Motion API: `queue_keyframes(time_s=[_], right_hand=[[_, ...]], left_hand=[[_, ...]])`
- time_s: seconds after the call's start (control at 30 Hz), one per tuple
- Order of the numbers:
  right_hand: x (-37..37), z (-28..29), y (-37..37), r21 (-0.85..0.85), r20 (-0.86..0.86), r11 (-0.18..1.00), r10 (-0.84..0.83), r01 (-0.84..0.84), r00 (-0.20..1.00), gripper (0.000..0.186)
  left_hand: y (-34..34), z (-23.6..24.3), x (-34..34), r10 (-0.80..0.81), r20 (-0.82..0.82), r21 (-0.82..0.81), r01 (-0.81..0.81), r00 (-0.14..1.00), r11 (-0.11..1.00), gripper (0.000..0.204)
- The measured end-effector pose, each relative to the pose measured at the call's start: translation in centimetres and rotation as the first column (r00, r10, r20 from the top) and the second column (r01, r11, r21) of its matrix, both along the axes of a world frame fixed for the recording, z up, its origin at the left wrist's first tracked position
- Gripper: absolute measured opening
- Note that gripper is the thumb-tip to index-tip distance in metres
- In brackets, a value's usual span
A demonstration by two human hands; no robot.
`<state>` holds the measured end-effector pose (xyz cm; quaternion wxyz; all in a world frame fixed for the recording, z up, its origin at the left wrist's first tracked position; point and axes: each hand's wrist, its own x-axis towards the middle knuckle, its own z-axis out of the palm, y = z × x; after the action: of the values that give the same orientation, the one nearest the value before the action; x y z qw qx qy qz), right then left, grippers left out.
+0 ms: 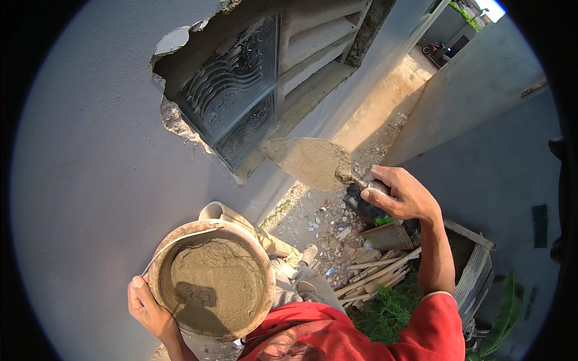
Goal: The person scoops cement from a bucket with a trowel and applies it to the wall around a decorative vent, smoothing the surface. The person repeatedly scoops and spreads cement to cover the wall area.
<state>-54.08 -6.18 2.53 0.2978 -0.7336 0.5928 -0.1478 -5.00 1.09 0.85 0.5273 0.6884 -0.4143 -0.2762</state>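
Note:
My left hand (147, 304) grips a round bucket (267, 283) at its left side, by the wire handle and rim. Grey-brown wet mortar (220, 271) fills much of it. My right hand (400, 195) is closed on the handle of a trowel (310, 162), whose broad blade is coated in mortar. The blade's tip is at the lower right of a rough-edged wall opening (174, 120); I cannot tell if it touches. Set in the opening are patterned glass panes (232, 78) and pale slatted vents (316, 45).
A grey wall (84, 150) rises on the left, another (500, 168) on the right. Below lie rubble (319, 222), a pale pipe (214, 210), bamboo poles (385, 271), plants (385, 307) and a wooden board (469, 237). A motorbike (433, 51) stands down the passage.

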Motion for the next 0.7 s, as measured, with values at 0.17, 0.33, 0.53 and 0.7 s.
queue_keyframes(time_s=[0.17,0.33,0.53,0.7], right_hand=[[6.4,7.2,3.5,0.081,-0.126,0.976,0.213,-0.204,0.969,0.032],[14.2,7.1,6.4,-0.052,-0.401,0.871,0.430,-0.489,0.809,0.026],[19.8,4.2,7.8,-0.136,-0.641,0.766,0.415,-0.628,0.645,0.024],[21.4,3.3,9.4,0.038,-0.690,0.659,0.561,-0.752,0.457,0.032]], left_hand=[[-0.3,-0.2,0.3,0.043,-0.014,0.015,-0.043,0.999,0.999,0.038],[0.2,-1.0,1.0,0.022,0.007,-0.020,-0.022,1.000,1.000,0.038],[-0.2,-0.7,1.0,0.007,-0.019,-0.045,-0.008,1.000,0.999,0.039],[0.0,-1.2,1.4,-0.002,0.021,-0.054,0.003,1.000,0.999,0.039]])
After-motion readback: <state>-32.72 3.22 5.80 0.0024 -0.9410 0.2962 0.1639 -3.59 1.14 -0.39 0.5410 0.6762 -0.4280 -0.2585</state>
